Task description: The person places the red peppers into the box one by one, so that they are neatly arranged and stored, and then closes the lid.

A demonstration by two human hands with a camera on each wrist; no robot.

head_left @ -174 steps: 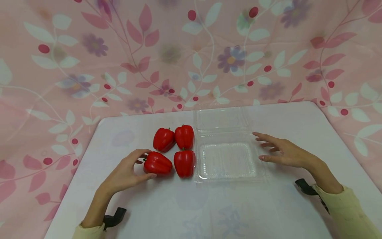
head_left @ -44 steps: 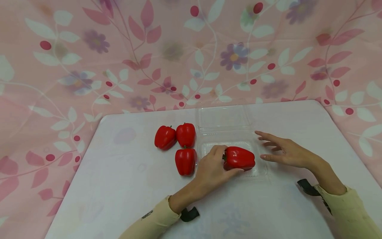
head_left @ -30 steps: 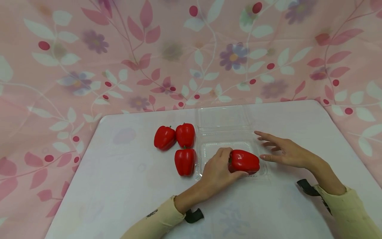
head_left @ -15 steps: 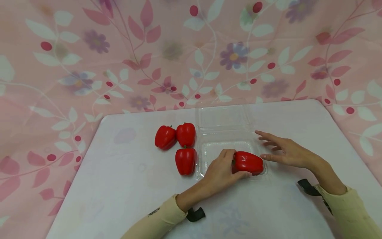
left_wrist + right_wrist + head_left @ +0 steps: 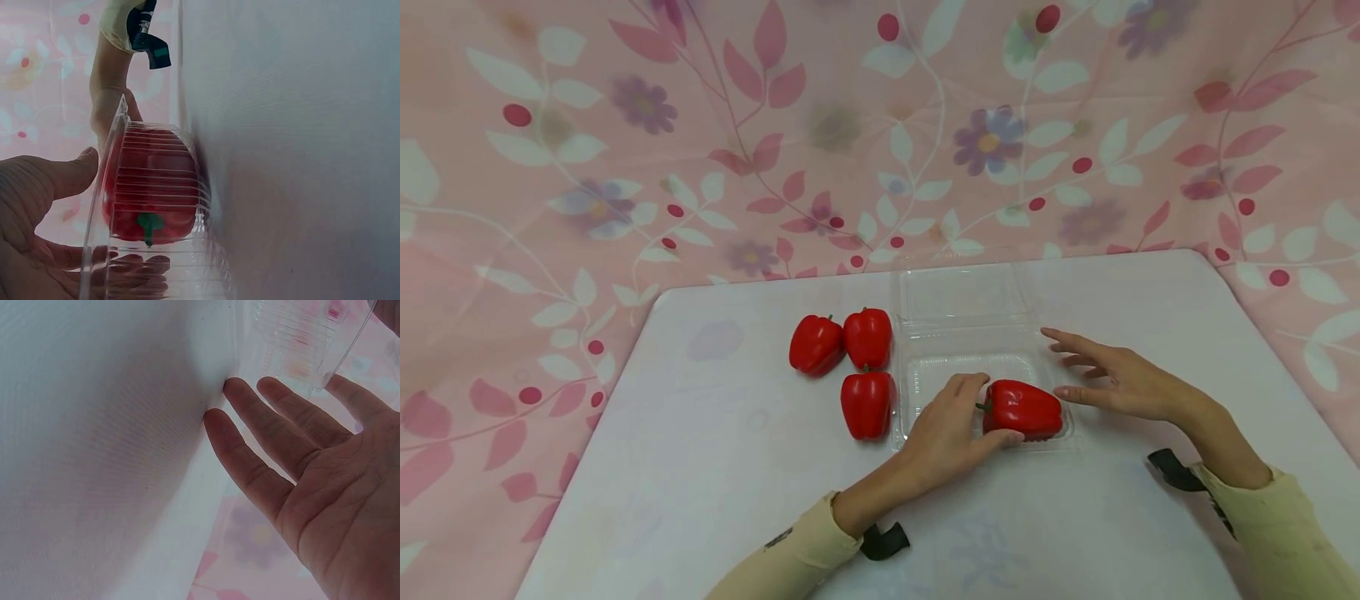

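A red bell pepper lies on its side in the front right of the clear plastic clamshell box, its green stem toward my left hand. That hand is around the stem end with thumb and fingers spread; in the left wrist view a gap shows between the thumb and the pepper, seen through the ribbed box wall. My right hand stays by the box's right side, fingers relaxed and holding nothing. Two of its fingertips meet the white tabletop in the right wrist view.
Three more red bell peppers sit left of the box: one at the back left, one at the back right and one in front. The transparent lid lies opened back, near a floral cloth behind the white table.
My left hand has carried one pepper from the left group into the box and slid it toward the front right corner. Its fingers have just loosened from it. My right hand has kept its place.
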